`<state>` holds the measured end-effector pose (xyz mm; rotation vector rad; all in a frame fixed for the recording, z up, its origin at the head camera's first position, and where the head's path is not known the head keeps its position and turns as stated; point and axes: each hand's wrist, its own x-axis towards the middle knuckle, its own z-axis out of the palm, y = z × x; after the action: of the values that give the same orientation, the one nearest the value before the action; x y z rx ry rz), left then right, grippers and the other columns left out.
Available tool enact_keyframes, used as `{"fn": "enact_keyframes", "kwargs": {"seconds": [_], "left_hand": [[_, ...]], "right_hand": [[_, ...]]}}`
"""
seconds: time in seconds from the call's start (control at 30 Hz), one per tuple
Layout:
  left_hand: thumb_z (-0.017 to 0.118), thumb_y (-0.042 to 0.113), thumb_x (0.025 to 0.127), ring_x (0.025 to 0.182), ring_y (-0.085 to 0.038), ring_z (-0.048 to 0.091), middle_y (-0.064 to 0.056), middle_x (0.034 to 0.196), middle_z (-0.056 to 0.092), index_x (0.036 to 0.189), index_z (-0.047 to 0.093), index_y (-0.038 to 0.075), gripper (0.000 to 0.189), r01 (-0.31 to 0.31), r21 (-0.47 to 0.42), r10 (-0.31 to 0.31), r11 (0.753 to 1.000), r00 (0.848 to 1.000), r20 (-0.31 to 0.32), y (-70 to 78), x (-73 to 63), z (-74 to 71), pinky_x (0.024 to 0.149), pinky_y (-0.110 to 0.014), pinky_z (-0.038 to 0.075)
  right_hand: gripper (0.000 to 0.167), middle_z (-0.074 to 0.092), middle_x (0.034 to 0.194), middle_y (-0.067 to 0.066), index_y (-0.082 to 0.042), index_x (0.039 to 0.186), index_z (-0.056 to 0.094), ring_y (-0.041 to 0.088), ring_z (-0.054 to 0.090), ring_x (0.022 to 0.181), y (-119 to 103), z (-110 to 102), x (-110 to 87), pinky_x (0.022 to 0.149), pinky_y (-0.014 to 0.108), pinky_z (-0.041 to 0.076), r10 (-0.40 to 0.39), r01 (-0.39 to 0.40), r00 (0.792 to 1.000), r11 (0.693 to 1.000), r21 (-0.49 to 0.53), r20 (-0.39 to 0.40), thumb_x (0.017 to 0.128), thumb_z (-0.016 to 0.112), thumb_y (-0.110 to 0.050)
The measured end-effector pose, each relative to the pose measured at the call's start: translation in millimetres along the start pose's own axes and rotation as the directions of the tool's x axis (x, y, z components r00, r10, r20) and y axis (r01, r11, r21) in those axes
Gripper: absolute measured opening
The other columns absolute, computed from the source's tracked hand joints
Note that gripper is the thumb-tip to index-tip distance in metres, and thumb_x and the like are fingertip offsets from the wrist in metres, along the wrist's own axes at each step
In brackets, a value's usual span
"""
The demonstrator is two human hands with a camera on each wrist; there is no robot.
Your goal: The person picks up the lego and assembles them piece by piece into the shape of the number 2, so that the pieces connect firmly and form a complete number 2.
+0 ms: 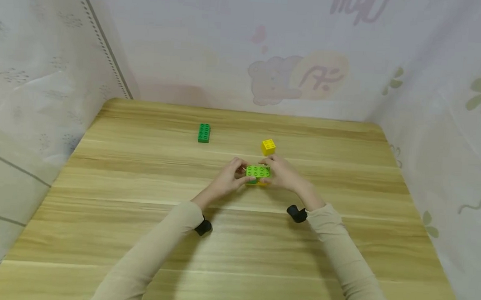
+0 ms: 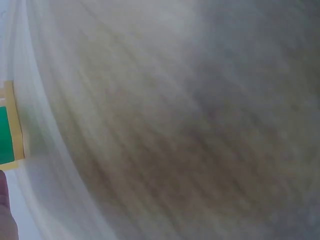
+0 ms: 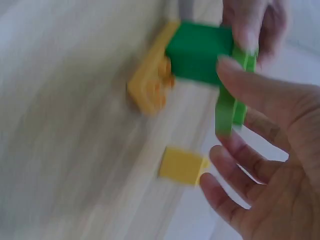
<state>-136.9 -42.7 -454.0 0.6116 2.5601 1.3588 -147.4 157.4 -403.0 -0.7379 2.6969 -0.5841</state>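
Note:
A flat light green toy brick (image 1: 258, 171) sits on top of a dark green brick (image 3: 200, 50), which stands on a thin orange brick (image 3: 150, 85) with its studs showing. My left hand (image 1: 227, 179) pinches the light green brick at its left end between thumb and fingers. From the other end my right hand (image 1: 284, 174) grips the same brick, thumb on the near side and fingers behind. In the left wrist view only a slice of the dark green brick (image 2: 5, 136) shows at the edge, beside a fingertip.
Just beyond my right hand a yellow brick (image 1: 268, 147) stands on the wooden table (image 1: 235, 258). Farther back on the left lies another dark green brick (image 1: 203, 133). Patterned cloth (image 1: 213, 44) hangs behind the table and at both sides.

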Motion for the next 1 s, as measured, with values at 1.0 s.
{"fn": "enact_keyframes", "kwargs": {"seconds": [1.0], "left_hand": [[0.064,0.028,0.084,0.099,-0.018,0.053,-0.007,0.108,0.053,0.117,0.050,0.006,0.041,0.058,-0.038,-0.057,0.998,0.998,0.017,1.3,-4.2,1.0,0.089,-0.031,0.047]], "right_hand": [[0.077,0.034,0.138,0.026,-0.003,0.142,0.024,0.043,0.036,0.125,63.6,-5.0,52.6,0.104,0.052,0.031,0.170,-0.148,0.985,0.923,0.355,-0.033,0.080,0.069,-0.011]]}}
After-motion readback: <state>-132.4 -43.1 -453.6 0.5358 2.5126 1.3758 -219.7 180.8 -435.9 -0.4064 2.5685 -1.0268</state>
